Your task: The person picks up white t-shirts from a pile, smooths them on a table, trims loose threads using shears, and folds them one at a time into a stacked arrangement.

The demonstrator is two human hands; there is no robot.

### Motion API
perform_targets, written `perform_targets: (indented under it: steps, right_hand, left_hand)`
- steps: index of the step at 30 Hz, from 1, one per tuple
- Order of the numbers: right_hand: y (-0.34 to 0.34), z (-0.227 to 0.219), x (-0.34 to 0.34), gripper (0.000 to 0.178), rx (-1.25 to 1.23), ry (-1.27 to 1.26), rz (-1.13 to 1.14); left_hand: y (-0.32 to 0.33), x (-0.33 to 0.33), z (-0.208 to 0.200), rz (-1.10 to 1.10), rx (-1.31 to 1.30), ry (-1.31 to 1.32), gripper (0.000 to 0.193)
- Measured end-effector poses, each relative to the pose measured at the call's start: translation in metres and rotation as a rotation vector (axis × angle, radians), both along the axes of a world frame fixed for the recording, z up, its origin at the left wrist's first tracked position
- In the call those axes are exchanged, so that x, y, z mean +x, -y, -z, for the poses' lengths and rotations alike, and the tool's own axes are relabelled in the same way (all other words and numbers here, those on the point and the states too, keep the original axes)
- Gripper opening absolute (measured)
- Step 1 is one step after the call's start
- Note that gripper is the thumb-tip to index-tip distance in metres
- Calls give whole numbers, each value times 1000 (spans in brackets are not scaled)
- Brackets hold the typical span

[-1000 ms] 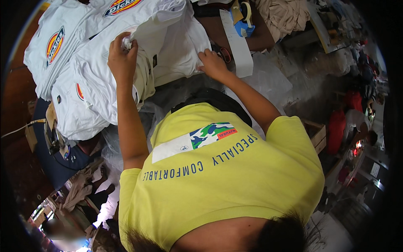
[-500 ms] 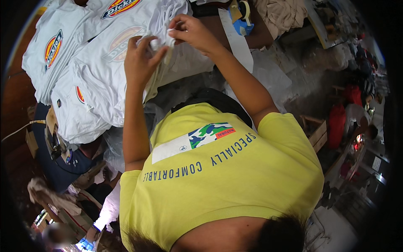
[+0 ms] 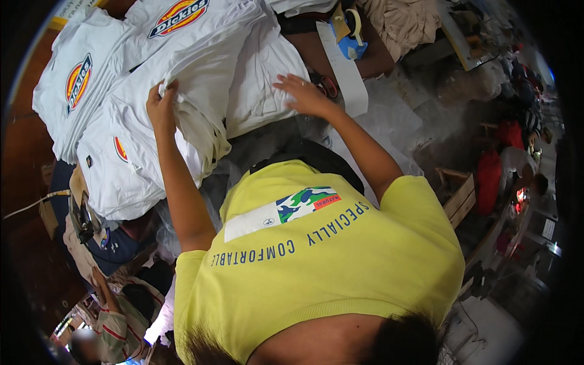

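Note:
White T-shirts (image 3: 201,73) with a red and yellow oval print lie in overlapping piles at the upper left. My left hand (image 3: 162,108) is closed on the edge of a white T-shirt, whose folds hang down beside my wrist. Fingers spread, my right hand (image 3: 306,96) is at the right edge of another white T-shirt (image 3: 264,91), which lies flatter. It holds nothing; whether the fingertips touch the cloth, I cannot tell. Close to that hand lie scissors (image 3: 328,85) with reddish handles, partly hidden.
A blue tape dispenser (image 3: 353,45) and a white strip (image 3: 347,79) sit on a brown surface at the upper right. Beige cloth (image 3: 404,24) is heaped beyond. A wooden crate (image 3: 459,198) stands at right. Another person (image 3: 121,319) is at the lower left.
My hands have moved apart from the bunched cloth at the top: the left toward me and left, pulling the shirt edge, the right down and right, fingers spread. The shirts there now lie more spread.

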State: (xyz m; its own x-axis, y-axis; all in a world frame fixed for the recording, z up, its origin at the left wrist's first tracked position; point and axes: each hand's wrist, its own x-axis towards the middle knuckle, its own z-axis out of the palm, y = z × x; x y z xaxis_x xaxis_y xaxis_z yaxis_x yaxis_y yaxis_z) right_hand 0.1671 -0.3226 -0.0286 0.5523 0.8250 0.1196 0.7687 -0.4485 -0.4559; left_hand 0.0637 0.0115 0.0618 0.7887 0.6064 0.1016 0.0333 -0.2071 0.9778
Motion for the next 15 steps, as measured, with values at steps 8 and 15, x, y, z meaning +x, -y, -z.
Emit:
perform_targets:
  steps: [8, 15]
  right_hand:
    - [-50, -72, 2, 91, 588, 245, 92]
    - [-132, -102, 29, 56, 343, -239, -452]
  left_hand:
    - [138, -25, -76, 706, 1080, 75, 34]
    - [123, -54, -92, 367, 1064, 46, 34]
